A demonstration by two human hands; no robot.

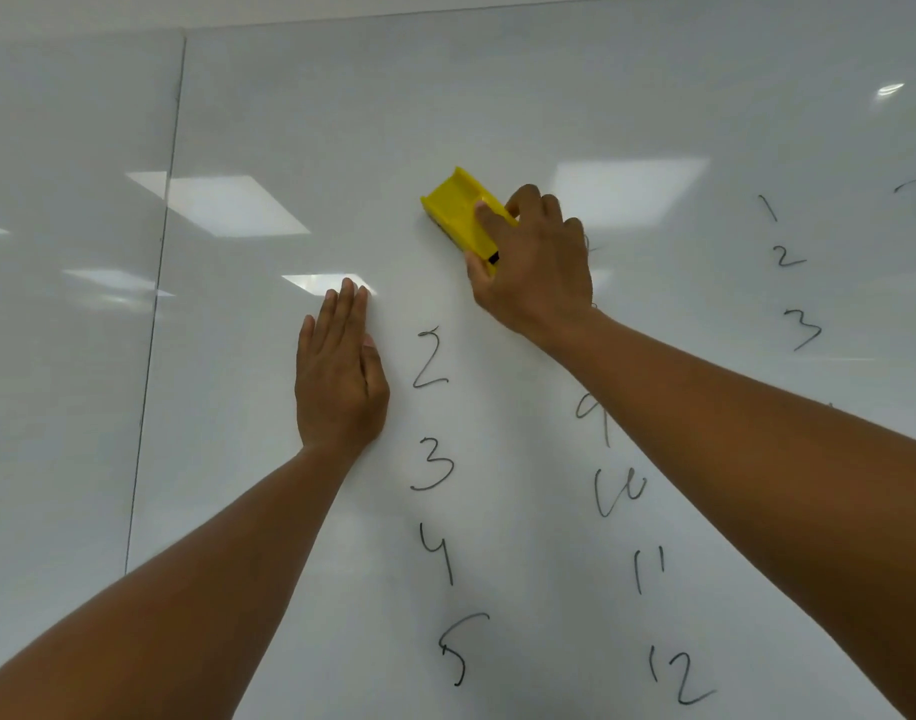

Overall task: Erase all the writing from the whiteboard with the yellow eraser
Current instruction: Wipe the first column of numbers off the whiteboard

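Right hand grips eraser — bare board above.

The yellow eraser was pressed flat against the whiteboard, tilted diagonally, above a column of handwritten numerals 2 to 5. More dark numerals were seen in columns to the right.

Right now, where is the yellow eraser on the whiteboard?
In the head view, the yellow eraser lies against the whiteboard just above centre, gripped by the right hand, above the handwritten 2.
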